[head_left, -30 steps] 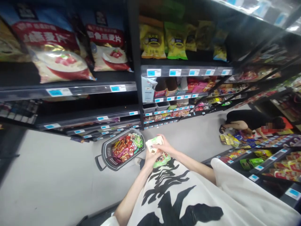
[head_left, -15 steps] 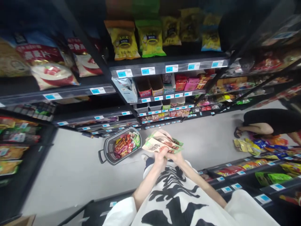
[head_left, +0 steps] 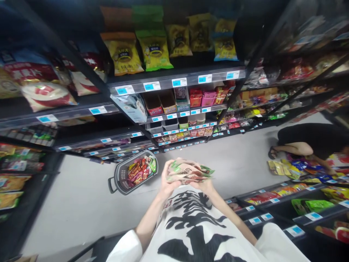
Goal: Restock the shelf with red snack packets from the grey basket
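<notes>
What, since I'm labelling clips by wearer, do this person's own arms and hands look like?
The left hand and right hand are gloveless, with no watch visible. The left sleeve and right sleeve are loose, short and white. Any rings are too small to make out.

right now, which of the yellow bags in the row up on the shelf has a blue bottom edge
The rightmost bag in that row; it alone shows blue along its bottom.

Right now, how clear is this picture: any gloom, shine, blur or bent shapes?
In the head view, deep shadow behind the yellow snack bags; small highlights on the oatmeal bag; held packets soft, their small print unreadable; shelf lines fan outward, probably wide-angle distortion; goods at top right smeared.
</notes>
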`<control>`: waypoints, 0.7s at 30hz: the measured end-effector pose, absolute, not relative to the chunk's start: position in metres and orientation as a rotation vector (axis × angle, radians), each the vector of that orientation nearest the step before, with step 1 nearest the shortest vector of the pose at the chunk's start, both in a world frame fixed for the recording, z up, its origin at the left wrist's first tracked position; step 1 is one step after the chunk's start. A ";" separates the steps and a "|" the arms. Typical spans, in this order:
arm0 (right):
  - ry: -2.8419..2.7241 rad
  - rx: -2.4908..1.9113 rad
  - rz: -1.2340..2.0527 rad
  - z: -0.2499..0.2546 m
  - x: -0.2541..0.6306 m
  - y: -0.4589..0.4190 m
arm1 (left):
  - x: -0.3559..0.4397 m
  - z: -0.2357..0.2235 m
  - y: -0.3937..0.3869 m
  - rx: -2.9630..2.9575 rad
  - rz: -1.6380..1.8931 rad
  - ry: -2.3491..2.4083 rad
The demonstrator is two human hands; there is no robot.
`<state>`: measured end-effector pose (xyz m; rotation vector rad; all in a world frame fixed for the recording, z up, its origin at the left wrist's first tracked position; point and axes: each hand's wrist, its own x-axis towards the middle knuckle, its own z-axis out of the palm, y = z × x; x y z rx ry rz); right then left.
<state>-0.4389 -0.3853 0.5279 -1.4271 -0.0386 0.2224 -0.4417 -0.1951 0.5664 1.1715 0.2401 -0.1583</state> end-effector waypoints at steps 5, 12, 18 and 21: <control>0.049 -1.255 0.378 0.518 -0.448 -0.404 | -0.427 0.592 -0.182 1.559 -0.326 0.068; 0.214 -1.058 0.479 0.503 -0.442 -0.419 | -0.423 0.567 -0.223 1.336 -0.574 0.099; -0.025 -1.159 0.624 0.503 -0.395 -0.446 | -0.395 0.563 -0.238 1.440 -0.492 -0.030; -0.121 -1.235 0.665 0.498 -0.361 -0.457 | -0.370 0.548 -0.243 1.516 -0.376 -0.034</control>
